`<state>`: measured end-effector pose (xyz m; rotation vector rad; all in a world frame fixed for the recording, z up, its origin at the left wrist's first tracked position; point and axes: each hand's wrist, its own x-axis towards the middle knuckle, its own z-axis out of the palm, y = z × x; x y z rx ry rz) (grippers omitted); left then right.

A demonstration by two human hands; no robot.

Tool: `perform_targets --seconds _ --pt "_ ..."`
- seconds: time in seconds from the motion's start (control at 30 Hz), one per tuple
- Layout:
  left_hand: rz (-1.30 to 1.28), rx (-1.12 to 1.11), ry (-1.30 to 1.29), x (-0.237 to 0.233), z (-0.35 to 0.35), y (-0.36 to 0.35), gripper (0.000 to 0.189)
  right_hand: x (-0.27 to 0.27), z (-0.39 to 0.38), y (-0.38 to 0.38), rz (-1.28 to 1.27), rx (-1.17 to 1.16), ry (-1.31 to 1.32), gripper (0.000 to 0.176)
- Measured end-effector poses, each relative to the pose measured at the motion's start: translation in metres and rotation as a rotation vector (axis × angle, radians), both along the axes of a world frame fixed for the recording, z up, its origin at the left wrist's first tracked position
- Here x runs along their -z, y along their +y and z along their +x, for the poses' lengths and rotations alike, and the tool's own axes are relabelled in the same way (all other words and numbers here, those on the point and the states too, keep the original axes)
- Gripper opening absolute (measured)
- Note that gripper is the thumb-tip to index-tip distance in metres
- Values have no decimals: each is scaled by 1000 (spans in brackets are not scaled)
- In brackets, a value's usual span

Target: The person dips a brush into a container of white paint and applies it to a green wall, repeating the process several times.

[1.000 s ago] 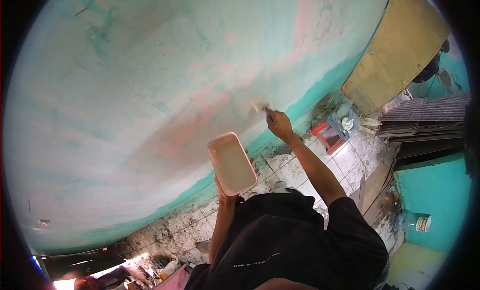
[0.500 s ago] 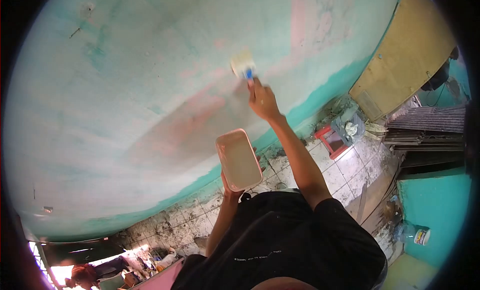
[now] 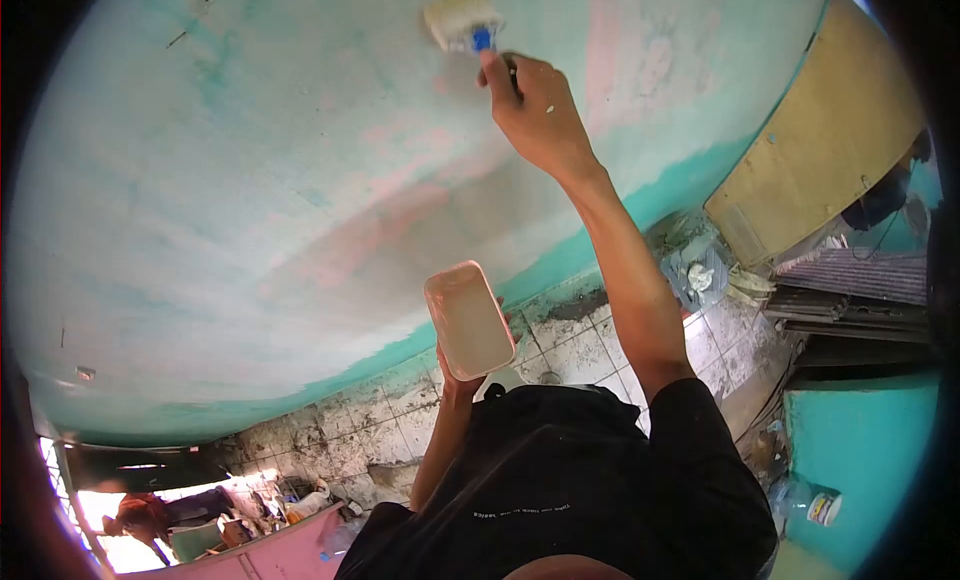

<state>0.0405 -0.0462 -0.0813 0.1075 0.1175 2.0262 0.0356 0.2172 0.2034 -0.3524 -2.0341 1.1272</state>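
My right hand [image 3: 535, 110] is closed round the handle of a wide paint brush [image 3: 465, 22] with pale bristles and a blue part near the handle. The bristles are at the wall [image 3: 250, 150], which is covered unevenly in whitish paint over turquoise and pink patches. Lower down, my left hand [image 3: 460, 380] holds a pale pink rectangular tub [image 3: 470, 322] from beneath and behind, its fingers partly hidden by it. Pale liquid shows inside the tub.
Dirty white floor tiles [image 3: 580, 360] run below the wall. At the right are a yellow panel [image 3: 815, 120], stacked corrugated sheets [image 3: 850, 280] and a turquoise surface [image 3: 850, 430] with a plastic container [image 3: 822, 507]. Clutter [image 3: 270, 510] lies at the lower left.
My right hand has moved up the wall with the brush, the arm stretched farther. The tub in my left hand stays at nearly the same place, and the view has shifted slightly.
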Motion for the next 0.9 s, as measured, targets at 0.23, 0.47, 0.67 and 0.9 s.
perform_targets --seconds 0.23,0.47,0.67,0.9 --pt "-39 -74 86 5 -4 -6 74 255 -36 8 113 91 -385 25" --pt "-13 -93 96 -6 -9 -8 71 192 -19 49 -232 52 -620 50" --pt "-21 -16 21 -13 -19 -10 70 -41 -14 13 549 84 85 43" --pt "15 8 133 -11 -39 -24 75 186 -33 -15 167 233 -373 42"
